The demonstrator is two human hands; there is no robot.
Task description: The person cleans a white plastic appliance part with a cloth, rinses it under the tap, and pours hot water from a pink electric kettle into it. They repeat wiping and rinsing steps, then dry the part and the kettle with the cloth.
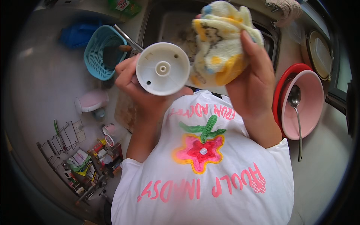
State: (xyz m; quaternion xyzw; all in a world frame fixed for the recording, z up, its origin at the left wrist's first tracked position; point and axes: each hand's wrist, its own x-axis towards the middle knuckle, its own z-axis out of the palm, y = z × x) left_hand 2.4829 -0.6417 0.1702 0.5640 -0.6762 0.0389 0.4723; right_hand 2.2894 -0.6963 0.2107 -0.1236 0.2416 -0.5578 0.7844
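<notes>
My left hand (129, 78) grips a round white plastic part (175, 77), its hollow side turned up towards me. Inside it are a raised central socket and two small holes near the wall. A metal rod (128, 38) slants up and left from behind its rim; whether they are joined is hidden. To the right, my right hand (253, 76) holds a bunched towelling cloth (225, 53), pale yellow with orange and blue patches and dark marks. Its thumb presses on the cloth's near face. The cloth is beside the white part, above the near side of a metal sink (171, 19).
Left of the sink stands a blue plastic basket (91, 60), near a blue container (77, 35). At right, a pink bowl (312, 107) holding a metal spoon (294, 95) rests against a red basin (295, 69). A wire rack (56, 146) with packets is at lower left.
</notes>
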